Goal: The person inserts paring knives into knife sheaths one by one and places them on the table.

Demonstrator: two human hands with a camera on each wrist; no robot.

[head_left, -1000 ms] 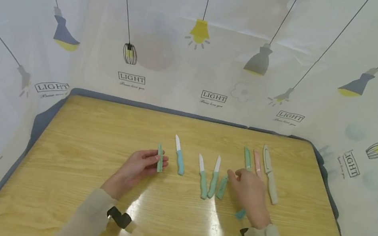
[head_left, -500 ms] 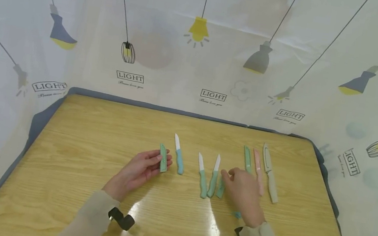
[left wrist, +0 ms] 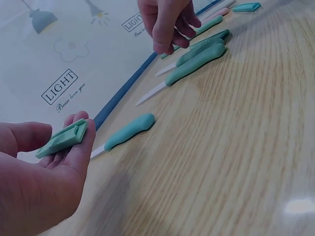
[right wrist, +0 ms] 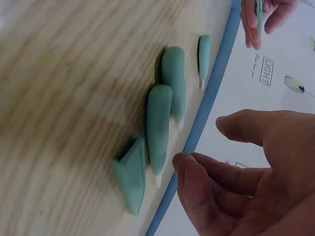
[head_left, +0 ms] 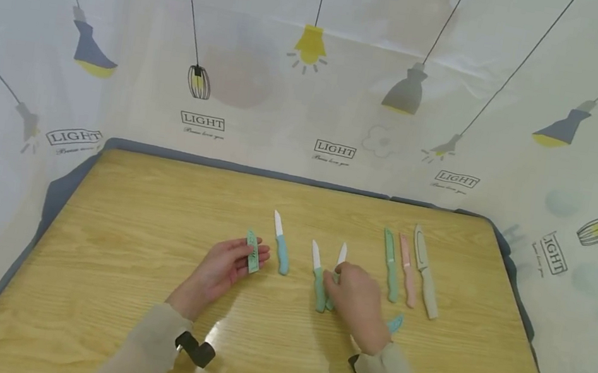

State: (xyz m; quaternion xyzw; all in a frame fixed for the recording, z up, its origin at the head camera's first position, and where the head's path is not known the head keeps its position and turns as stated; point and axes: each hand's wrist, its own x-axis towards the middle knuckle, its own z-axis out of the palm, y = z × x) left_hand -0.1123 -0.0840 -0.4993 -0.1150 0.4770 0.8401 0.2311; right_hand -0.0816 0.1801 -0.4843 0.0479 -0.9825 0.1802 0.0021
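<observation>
My left hand (head_left: 218, 272) pinches a light green knife sheath (left wrist: 64, 140) between thumb and fingers, raised above the table. To its right lies a blue-handled knife (head_left: 281, 253) with a bare white blade. My right hand (head_left: 356, 301) hovers over two green-handled paring knives, thumb and fingertips apart with nothing between them. The left one of these knives (head_left: 320, 290) shows fully in the head view; the other knife (right wrist: 159, 128) is partly covered by the hand there. Beside it a second green sheath (right wrist: 131, 177) lies on the table, hidden by the hand in the head view.
On the right lie a sheathed green knife (head_left: 390, 269), a sheathed pink knife (head_left: 407, 272) and a larger beige knife (head_left: 427, 274) in a row. A blue sheath (head_left: 396, 323) lies near my right wrist. A printed curtain (head_left: 266, 93) hangs behind the wooden table (head_left: 160, 192).
My right hand has moved left, from beside the loose green sheath to over the green knives. The left hand has turned its sheath a little, staying nearly in place.
</observation>
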